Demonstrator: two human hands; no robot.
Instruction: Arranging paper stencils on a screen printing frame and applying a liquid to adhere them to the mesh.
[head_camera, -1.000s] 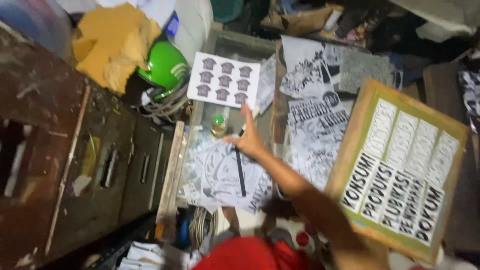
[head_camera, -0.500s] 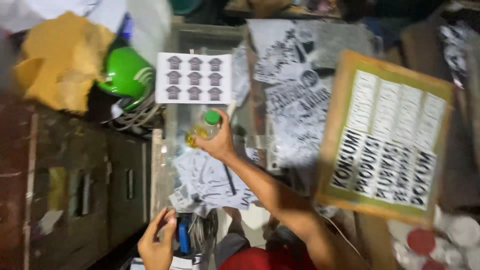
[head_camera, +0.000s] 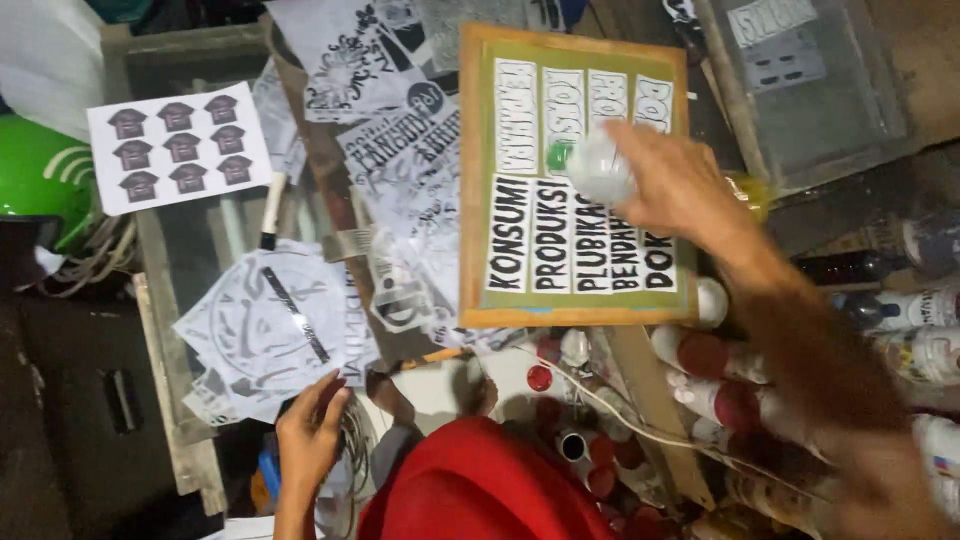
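R hand (head_camera: 680, 185) closed round small clear bottle w/ green cap (head_camera: 597, 167), long axis lying sideways, cap pointing left, over wood-framed print screen (head_camera: 475, 180) | L hand (head_camera: 308, 435) low, well apart, fingers loosely open, touching printed paper sheets (head_camera: 255, 335), holding nothing

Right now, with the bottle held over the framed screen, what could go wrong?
1. The right hand holds the small clear bottle over the wooden-framed screen; if it leaks or slips, liquid could spot the mesh.
2. Paper printouts lie loosely by the left hand; a drip may stain them.
3. Spray cans crowd beneath the right arm; it might knock one over.
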